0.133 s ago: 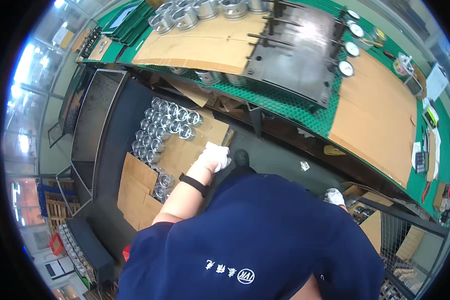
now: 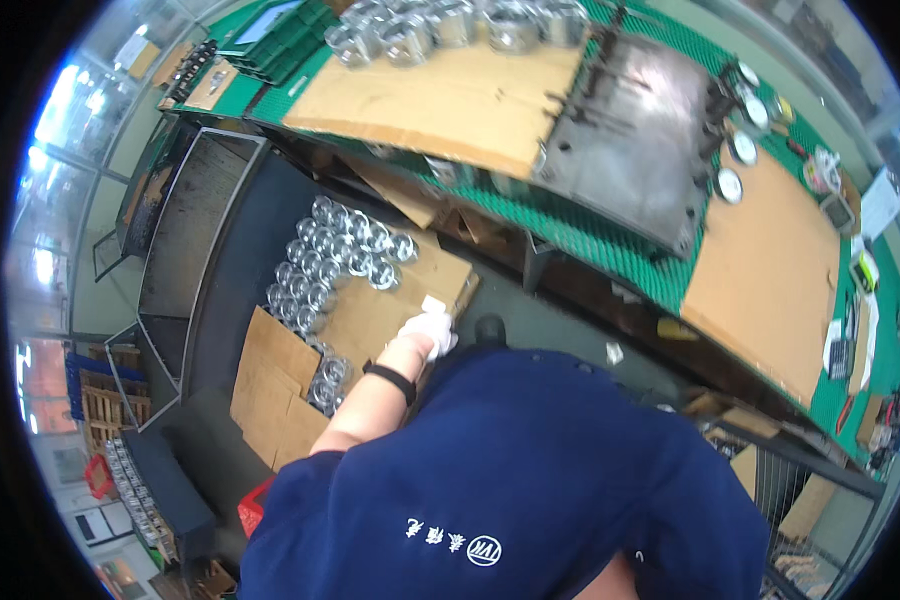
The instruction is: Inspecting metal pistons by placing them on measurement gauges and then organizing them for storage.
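My left hand (image 2: 428,333), in a white glove, is at the right edge of a cardboard sheet (image 2: 365,322). Its fingers look curled in, though blur hides whatever they may hold. Just beyond them a small white piece of paper (image 2: 433,304) lies on the cardboard. Rows of shiny metal pistons (image 2: 322,258) stand on the sheet's far left part. Nearer to me, more pistons (image 2: 328,378) sit beside brown cardboard flaps (image 2: 275,372). Of my right hand (image 2: 664,407) only a pale sliver shows past my blue shirt; its fingers are hidden.
A green-topped workbench (image 2: 610,245) runs across the far side, bearing a metal plate fixture (image 2: 625,145), round dial gauges (image 2: 728,185) and large pistons (image 2: 405,38). A dark metal-framed cart (image 2: 205,250) stands left. At right is a wire-mesh cage (image 2: 805,510).
The bench and pistons have shifted slightly in view as my head moved. My right hand, seen at the right before, is now almost wholly behind my body. My left hand stays by the cardboard edge.
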Tool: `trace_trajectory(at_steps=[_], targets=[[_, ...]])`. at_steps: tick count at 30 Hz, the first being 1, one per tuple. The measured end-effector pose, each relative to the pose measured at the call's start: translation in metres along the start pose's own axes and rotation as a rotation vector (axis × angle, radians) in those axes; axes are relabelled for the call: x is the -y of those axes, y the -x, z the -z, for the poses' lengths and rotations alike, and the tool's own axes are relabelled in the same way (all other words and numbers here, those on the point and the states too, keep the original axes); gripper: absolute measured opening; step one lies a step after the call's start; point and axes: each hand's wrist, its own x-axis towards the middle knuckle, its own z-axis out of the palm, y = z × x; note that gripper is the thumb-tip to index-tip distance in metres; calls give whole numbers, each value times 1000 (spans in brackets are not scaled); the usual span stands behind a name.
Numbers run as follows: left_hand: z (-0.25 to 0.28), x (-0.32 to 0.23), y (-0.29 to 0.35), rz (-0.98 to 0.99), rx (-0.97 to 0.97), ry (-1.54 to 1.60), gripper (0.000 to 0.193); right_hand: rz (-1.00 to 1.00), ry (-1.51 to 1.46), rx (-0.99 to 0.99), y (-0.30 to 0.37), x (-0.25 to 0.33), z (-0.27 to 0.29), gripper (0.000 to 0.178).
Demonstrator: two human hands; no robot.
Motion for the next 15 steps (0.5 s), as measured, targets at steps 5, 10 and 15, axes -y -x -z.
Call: trace_trajectory(at_steps=[5,10,15], targets=[[-16,88,-12,114,-89,47,37,-6,-309,-206,-187,179,113,24],[-69,152,25,524,-61,420,40,90,-608,-146,-224,63,126,26],[-147,147,99,709,-200,579,39,834,-512,-34,-271,66,248,27]])
